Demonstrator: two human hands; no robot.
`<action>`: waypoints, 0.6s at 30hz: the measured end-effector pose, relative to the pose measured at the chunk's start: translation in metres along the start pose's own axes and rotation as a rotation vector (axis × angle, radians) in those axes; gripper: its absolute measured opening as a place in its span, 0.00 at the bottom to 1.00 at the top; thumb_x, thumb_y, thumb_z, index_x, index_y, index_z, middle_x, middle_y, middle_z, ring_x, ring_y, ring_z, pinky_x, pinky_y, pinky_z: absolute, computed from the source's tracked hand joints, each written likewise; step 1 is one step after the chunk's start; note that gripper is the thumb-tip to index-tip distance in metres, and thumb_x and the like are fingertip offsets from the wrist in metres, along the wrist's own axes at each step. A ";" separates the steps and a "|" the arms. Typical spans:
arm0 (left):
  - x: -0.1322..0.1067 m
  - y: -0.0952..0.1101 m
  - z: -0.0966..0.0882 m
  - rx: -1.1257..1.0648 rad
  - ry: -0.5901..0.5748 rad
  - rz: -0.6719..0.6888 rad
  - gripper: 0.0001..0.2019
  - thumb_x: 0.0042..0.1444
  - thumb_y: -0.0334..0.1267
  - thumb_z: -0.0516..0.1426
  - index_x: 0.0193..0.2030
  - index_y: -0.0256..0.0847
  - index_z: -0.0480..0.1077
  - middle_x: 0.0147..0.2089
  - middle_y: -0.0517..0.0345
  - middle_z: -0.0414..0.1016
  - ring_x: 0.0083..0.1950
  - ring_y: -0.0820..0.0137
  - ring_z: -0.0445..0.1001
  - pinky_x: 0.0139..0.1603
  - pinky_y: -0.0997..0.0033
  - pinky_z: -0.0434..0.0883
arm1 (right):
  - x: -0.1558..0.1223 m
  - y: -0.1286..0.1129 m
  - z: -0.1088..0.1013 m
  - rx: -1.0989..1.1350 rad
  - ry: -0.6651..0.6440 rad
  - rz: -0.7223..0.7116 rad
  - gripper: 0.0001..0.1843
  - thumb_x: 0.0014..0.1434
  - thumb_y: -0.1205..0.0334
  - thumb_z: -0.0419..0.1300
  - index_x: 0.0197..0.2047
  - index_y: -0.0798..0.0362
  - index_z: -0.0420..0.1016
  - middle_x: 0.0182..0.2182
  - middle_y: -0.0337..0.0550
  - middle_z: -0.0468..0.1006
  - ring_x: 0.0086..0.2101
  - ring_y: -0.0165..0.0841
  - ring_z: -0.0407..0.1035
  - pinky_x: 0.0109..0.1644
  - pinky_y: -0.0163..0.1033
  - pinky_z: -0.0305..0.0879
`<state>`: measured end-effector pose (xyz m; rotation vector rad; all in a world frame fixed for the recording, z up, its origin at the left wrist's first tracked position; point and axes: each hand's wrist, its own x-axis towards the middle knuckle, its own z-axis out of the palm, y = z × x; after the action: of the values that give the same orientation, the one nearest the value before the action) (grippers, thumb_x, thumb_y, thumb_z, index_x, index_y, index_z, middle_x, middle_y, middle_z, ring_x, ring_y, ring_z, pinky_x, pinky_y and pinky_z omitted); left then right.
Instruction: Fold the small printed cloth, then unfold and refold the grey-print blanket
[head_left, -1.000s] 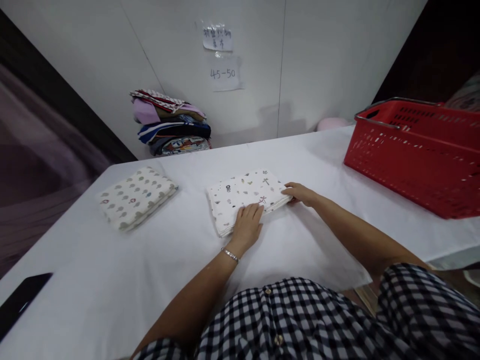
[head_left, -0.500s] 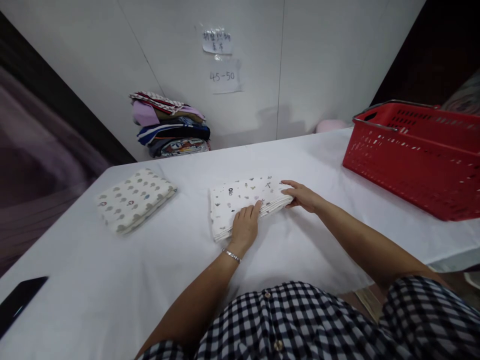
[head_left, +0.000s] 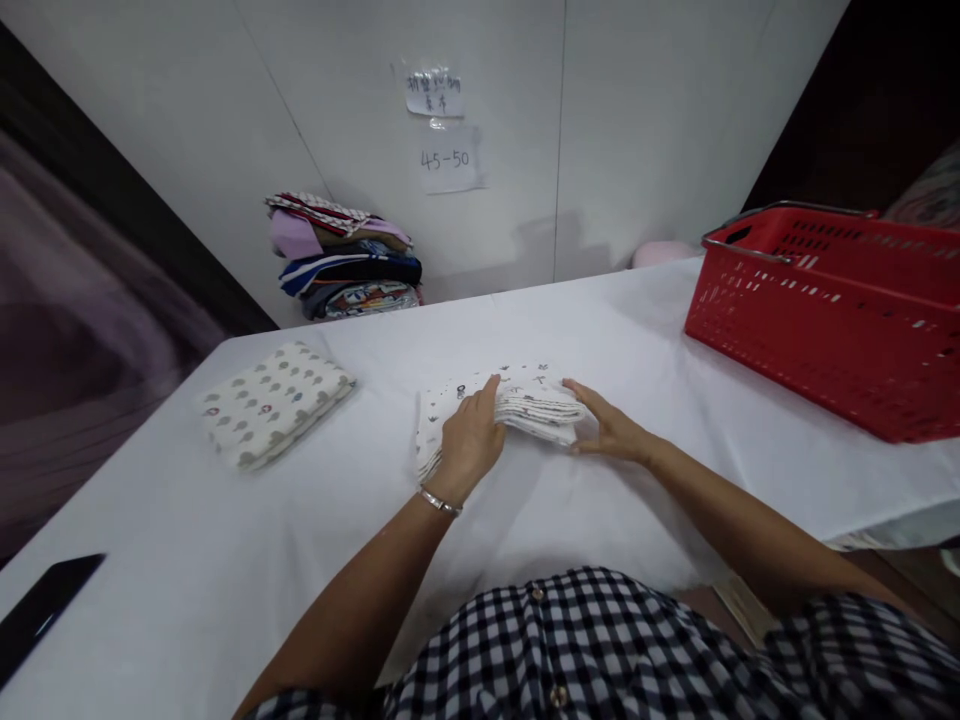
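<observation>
A folded white cloth [head_left: 536,400] with small grey and dark prints lies in front of me, its layered near edge raised and bowed. My left hand [head_left: 471,435] grips that edge left of its middle, the fingers over the top and the thumb side toward the layers. At the cloth's right end is my right hand [head_left: 611,428], its fingers at the upper corner and its thumb below, with the layers between them. To the left, apart from both hands, rests a second folded cloth [head_left: 274,405], white with grey tree-like prints.
A red plastic basket [head_left: 825,320] with metal handles stands at the right on the white-covered table [head_left: 225,580]. Several folded fabrics form a stack [head_left: 349,255] by the wall at the back. A black flat device [head_left: 49,610] lies at the left edge. Paper signs [head_left: 450,160] hang on the wall.
The cloth's near right edge has risen and bowed up, showing its layers. My left hand has shifted left and up, now gripping rather than lying on it. My right thumb has dropped lower.
</observation>
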<state>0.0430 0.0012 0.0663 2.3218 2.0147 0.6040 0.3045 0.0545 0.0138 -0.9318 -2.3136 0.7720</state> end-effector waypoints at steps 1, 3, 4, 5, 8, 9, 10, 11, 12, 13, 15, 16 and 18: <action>0.002 0.000 -0.004 -0.011 0.009 -0.022 0.33 0.50 0.31 0.51 0.64 0.44 0.48 0.52 0.52 0.69 0.51 0.60 0.66 0.44 0.63 0.67 | 0.000 -0.002 0.001 -0.015 -0.015 -0.024 0.54 0.47 0.47 0.64 0.67 0.43 0.33 0.66 0.46 0.42 0.63 0.44 0.40 0.64 0.54 0.43; 0.004 -0.001 -0.012 -0.033 0.025 -0.059 0.32 0.51 0.32 0.52 0.64 0.43 0.48 0.53 0.53 0.68 0.51 0.60 0.67 0.45 0.63 0.67 | 0.000 -0.004 0.004 -0.071 0.008 -0.070 0.55 0.47 0.46 0.63 0.67 0.45 0.31 0.66 0.48 0.41 0.63 0.44 0.39 0.64 0.53 0.43; 0.005 -0.001 -0.016 -0.043 0.029 -0.070 0.32 0.51 0.33 0.52 0.64 0.43 0.48 0.53 0.53 0.69 0.51 0.60 0.67 0.46 0.63 0.67 | 0.000 -0.003 0.007 -0.109 0.033 -0.093 0.55 0.48 0.47 0.63 0.67 0.46 0.31 0.66 0.49 0.41 0.63 0.44 0.38 0.64 0.53 0.42; 0.006 0.000 -0.020 -0.052 0.028 -0.076 0.32 0.51 0.33 0.52 0.64 0.44 0.49 0.53 0.53 0.69 0.51 0.60 0.68 0.46 0.63 0.67 | 0.001 -0.003 0.010 -0.143 0.067 -0.117 0.54 0.48 0.47 0.63 0.67 0.46 0.31 0.66 0.50 0.41 0.63 0.44 0.39 0.64 0.54 0.42; 0.007 0.004 -0.028 -0.072 0.026 -0.088 0.31 0.51 0.33 0.52 0.63 0.44 0.50 0.51 0.54 0.70 0.49 0.61 0.69 0.45 0.64 0.67 | 0.005 0.001 0.019 -0.173 0.199 -0.163 0.53 0.48 0.49 0.63 0.67 0.48 0.33 0.65 0.51 0.43 0.63 0.45 0.39 0.64 0.55 0.42; 0.007 0.007 -0.030 -0.083 0.029 -0.090 0.31 0.50 0.33 0.52 0.63 0.44 0.50 0.51 0.54 0.70 0.47 0.61 0.70 0.45 0.65 0.67 | 0.007 0.001 0.021 -0.157 0.243 -0.166 0.52 0.48 0.49 0.63 0.67 0.48 0.35 0.65 0.51 0.44 0.63 0.44 0.40 0.64 0.54 0.42; 0.008 0.009 -0.033 -0.097 0.031 -0.092 0.31 0.50 0.33 0.52 0.63 0.45 0.51 0.50 0.55 0.71 0.46 0.62 0.70 0.44 0.65 0.67 | 0.010 0.001 0.023 -0.129 0.285 -0.155 0.52 0.48 0.49 0.64 0.67 0.48 0.36 0.65 0.51 0.46 0.63 0.44 0.41 0.64 0.54 0.43; 0.008 0.011 -0.036 -0.116 0.032 -0.094 0.31 0.50 0.33 0.53 0.63 0.45 0.51 0.50 0.55 0.71 0.45 0.63 0.71 0.44 0.66 0.67 | 0.013 -0.001 0.023 -0.090 0.324 -0.128 0.51 0.48 0.49 0.64 0.66 0.49 0.39 0.64 0.51 0.48 0.62 0.44 0.43 0.63 0.53 0.44; 0.009 0.012 -0.039 -0.140 0.030 -0.097 0.31 0.50 0.33 0.53 0.62 0.45 0.52 0.49 0.56 0.71 0.43 0.63 0.71 0.43 0.67 0.68 | 0.017 -0.003 0.021 -0.038 0.364 -0.084 0.49 0.48 0.49 0.63 0.66 0.50 0.42 0.63 0.51 0.51 0.61 0.43 0.46 0.63 0.51 0.46; 0.009 0.014 -0.043 -0.168 0.024 -0.100 0.31 0.49 0.32 0.53 0.62 0.46 0.52 0.49 0.57 0.71 0.42 0.64 0.72 0.43 0.67 0.68 | 0.020 -0.007 0.017 0.022 0.401 -0.029 0.46 0.48 0.48 0.63 0.64 0.50 0.46 0.61 0.51 0.56 0.60 0.43 0.50 0.62 0.50 0.49; 0.009 0.016 -0.054 -0.249 0.006 -0.107 0.32 0.48 0.31 0.53 0.61 0.46 0.54 0.47 0.58 0.72 0.40 0.66 0.72 0.42 0.68 0.68 | 0.028 -0.019 0.004 0.146 0.467 0.062 0.38 0.48 0.47 0.62 0.59 0.51 0.57 0.56 0.50 0.64 0.55 0.42 0.59 0.58 0.47 0.57; 0.009 0.017 -0.061 -0.312 -0.005 -0.102 0.32 0.47 0.30 0.54 0.61 0.46 0.54 0.46 0.59 0.72 0.39 0.67 0.72 0.41 0.69 0.68 | 0.032 -0.027 -0.005 0.196 0.501 0.077 0.34 0.49 0.47 0.62 0.56 0.51 0.61 0.52 0.49 0.68 0.52 0.41 0.63 0.55 0.46 0.60; 0.009 0.019 -0.075 -0.489 -0.038 -0.075 0.31 0.47 0.30 0.54 0.61 0.45 0.54 0.45 0.58 0.73 0.38 0.69 0.72 0.41 0.70 0.68 | 0.040 -0.046 -0.029 0.247 0.572 0.047 0.27 0.49 0.48 0.62 0.51 0.50 0.66 0.46 0.45 0.72 0.46 0.39 0.67 0.50 0.44 0.64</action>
<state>0.0401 -0.0112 0.1436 1.9461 1.6859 0.9169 0.2777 0.0656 0.0749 -0.9470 -1.6674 0.6807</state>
